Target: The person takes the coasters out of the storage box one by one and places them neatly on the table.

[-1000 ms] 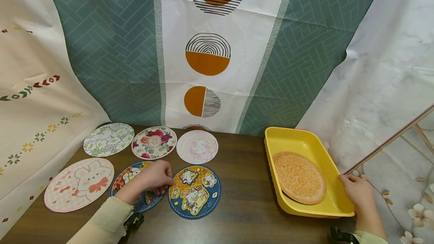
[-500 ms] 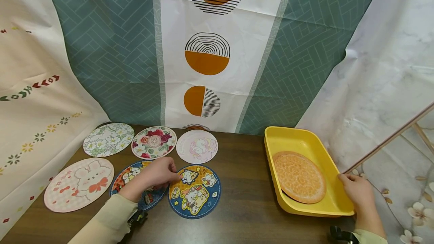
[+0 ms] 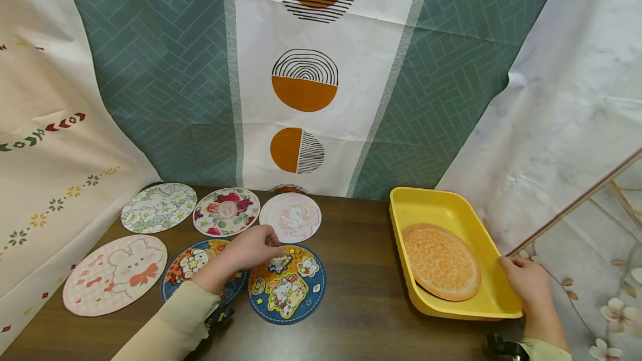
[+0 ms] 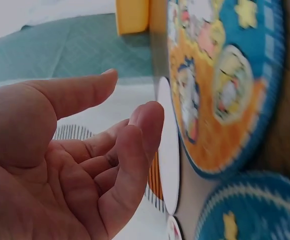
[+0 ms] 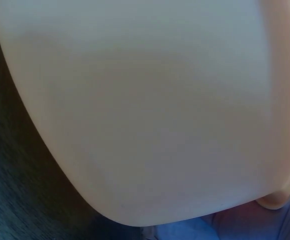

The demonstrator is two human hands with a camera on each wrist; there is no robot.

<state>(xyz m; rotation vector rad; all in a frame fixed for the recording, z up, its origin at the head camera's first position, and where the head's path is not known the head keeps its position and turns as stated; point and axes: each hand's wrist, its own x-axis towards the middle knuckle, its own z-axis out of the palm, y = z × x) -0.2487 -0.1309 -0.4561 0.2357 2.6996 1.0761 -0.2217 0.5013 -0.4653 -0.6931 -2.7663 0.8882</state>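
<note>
My left hand [image 3: 253, 248] is over the upper left edge of a round blue-and-orange cartoon mat [image 3: 287, 291]. In the left wrist view that hand [image 4: 80, 155] has its thumb and loosely bent fingers apart, with nothing between them. To its left a second blue cartoon mat [image 3: 198, 261] lies partly under my forearm. Just beyond the fingers is a pale unicorn mat [image 3: 293, 219]. My right hand [image 3: 526, 283] grips the right rim of a yellow tray [image 3: 436, 205]. Inside the tray lies an orange-slice round mat [image 3: 443, 263]. The tray's wall [image 5: 145, 125] fills the right wrist view.
A rose mat [image 3: 225, 211] and a white-flower mat [image 3: 157, 208] lie at the back left. In front of them is a pink bunny mat [image 3: 115, 274]. Patterned cloth [image 3: 155, 71] hangs behind the dark wooden table [image 3: 358, 294], which continues between the mats and tray.
My left hand has moved right and slightly back, away from the left edge of the blue-and-orange mat. The mats, the tray and my right hand stay in place.
</note>
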